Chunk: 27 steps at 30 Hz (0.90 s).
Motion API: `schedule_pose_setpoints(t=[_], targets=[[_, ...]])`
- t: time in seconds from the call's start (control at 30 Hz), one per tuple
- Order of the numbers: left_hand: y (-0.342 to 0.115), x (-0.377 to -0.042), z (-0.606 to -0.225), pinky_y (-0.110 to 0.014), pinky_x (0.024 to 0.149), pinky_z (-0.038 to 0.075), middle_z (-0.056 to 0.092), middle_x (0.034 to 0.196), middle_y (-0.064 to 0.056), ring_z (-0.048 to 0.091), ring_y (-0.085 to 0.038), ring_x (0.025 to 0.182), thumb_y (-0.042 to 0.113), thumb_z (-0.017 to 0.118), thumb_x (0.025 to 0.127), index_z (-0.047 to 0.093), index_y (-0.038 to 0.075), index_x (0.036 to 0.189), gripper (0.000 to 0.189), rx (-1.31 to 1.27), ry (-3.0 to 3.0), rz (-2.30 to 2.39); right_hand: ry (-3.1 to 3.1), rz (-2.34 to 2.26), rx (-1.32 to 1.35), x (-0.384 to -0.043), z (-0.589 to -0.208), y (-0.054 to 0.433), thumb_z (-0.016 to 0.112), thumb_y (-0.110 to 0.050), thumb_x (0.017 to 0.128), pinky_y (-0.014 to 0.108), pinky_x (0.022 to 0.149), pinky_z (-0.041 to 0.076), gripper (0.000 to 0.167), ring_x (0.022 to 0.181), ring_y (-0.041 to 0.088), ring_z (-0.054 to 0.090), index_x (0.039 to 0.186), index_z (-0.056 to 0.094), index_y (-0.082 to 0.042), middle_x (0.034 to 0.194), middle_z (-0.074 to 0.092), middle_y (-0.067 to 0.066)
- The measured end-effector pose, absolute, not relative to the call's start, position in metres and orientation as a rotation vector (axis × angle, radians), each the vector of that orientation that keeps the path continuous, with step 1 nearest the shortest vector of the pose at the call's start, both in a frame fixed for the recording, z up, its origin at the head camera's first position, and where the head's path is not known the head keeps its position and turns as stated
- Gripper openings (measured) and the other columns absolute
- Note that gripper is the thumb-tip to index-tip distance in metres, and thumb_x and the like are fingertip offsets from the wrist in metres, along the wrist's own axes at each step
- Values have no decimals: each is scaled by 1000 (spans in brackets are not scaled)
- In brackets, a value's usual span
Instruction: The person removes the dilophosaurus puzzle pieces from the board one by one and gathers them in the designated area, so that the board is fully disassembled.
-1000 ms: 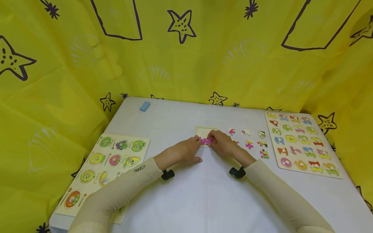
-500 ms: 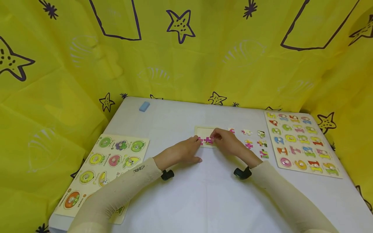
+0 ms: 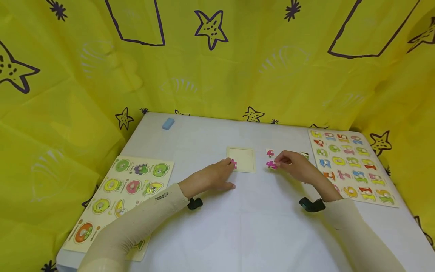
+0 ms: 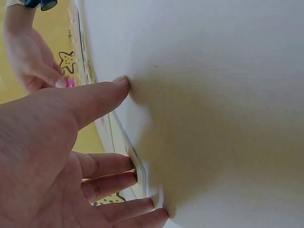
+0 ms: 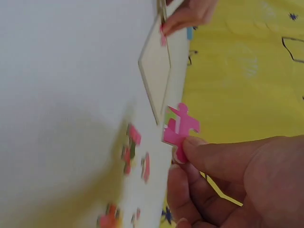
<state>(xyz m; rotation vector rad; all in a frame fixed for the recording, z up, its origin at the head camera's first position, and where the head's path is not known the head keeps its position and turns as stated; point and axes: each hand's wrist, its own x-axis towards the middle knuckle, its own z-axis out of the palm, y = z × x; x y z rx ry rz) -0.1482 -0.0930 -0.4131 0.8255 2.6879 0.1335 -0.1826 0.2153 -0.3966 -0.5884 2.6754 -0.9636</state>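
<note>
Between thumb and fingers, my right hand (image 3: 295,166) pinches a pink jigsaw piece (image 5: 183,128), held up to the right of a small wooden puzzle tray (image 3: 245,158). The fingers of my left hand (image 3: 219,175) rest at the tray's left edge, extended, with the thumb spread toward me. By their tips, another pink jigsaw piece (image 3: 234,164) lies in the tray's lower left corner. Loose jigsaw pieces (image 5: 133,135) are on the table under my right hand, which covers most of them in the head view.
A fruit peg board (image 3: 128,186) lies on the left, partly beneath my left sleeve. On the right is a number peg board (image 3: 353,173). A blue block (image 3: 168,123) sits near the back left edge of the white table. Yellow patterned curtain (image 3: 217,75) surrounds the table's back and sides.
My right hand has lifted the pink jigsaw piece from the tray and carried it right, over the loose pieces. My left hand has stayed at the tray's left edge.
</note>
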Motion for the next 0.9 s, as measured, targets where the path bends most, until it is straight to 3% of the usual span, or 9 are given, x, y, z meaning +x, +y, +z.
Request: schedule_pose_setpoints(t=[0.27,0.43,0.57,0.7,0.9], targets=[[-94,-147,-411,-37,119,44,46,149,-15,51,-29,141,45,71,101,47,-2,151,73,830,2677,166,2571,-932,-533,-174,-399,260,63,-16,107,26,64,50,17,82,18,56,112,68,-1,99,68,7],[-95,-147,-409,-37,119,43,46,149,-15,51,-29,141,44,71,101,46,-2,152,73,831,2666,194,2543,-869,-546,-168,-403,272,62,-16,108,24,74,52,17,90,18,58,113,68,-1,101,68,5],[-95,-148,-411,-37,120,42,46,149,-15,50,-30,143,44,71,101,45,-3,153,74,836,2663,197,2599,-784,-570,-162,-407,271,64,-15,106,32,83,53,15,96,21,60,112,68,-1,104,69,7],[-94,-149,-413,-36,118,44,47,146,-14,52,-28,138,44,71,101,46,-2,152,74,829,2664,189,2680,-713,-581,-159,-410,263,67,-11,103,40,83,53,10,93,23,59,107,66,-2,99,68,7],[-94,-149,-412,-36,119,43,47,146,-14,52,-27,138,45,71,101,48,-1,150,72,821,2669,174,2727,-632,-591,-161,-411,256,66,-6,101,40,77,49,4,86,24,55,102,65,-2,90,62,6]])
